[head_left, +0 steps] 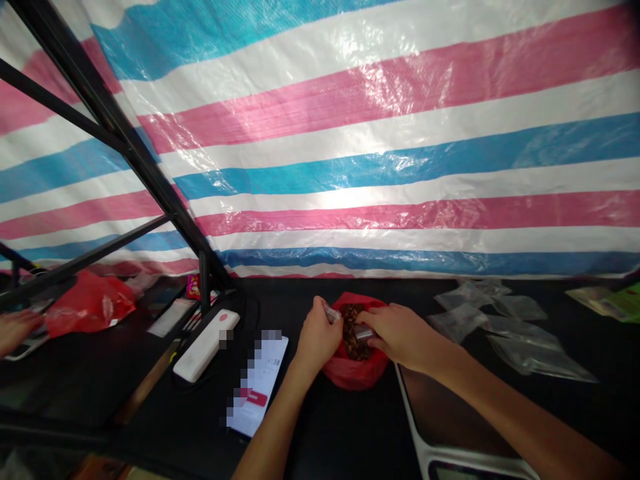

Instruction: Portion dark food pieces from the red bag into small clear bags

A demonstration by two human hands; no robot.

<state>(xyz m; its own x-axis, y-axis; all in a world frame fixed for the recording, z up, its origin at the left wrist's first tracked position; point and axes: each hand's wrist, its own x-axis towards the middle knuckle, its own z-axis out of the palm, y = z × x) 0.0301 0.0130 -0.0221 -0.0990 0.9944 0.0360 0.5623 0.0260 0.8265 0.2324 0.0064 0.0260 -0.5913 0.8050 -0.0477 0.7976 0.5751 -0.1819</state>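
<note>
A red plastic bag [356,375] stands open on the black table, full of small dark-brown pieces [354,347] like seeds or beans. At the bag's left rim my left hand [319,339] is closed on a small clear plastic bag [331,313], of which only a shiny bit shows. From the right, my right hand [406,335] reaches over the rim, its fingers closed around a short silvery metal scoop [364,332]. The scoop is down among the brown pieces, and its far end is hidden.
A digital scale [450,413] lies right of the bag, under my right forearm. Clear plastic bags [530,347] lie farther right. On the left are a phone [260,387], a white power strip [206,345] and a black frame [150,180]. Another person's hand [17,330] is at far left.
</note>
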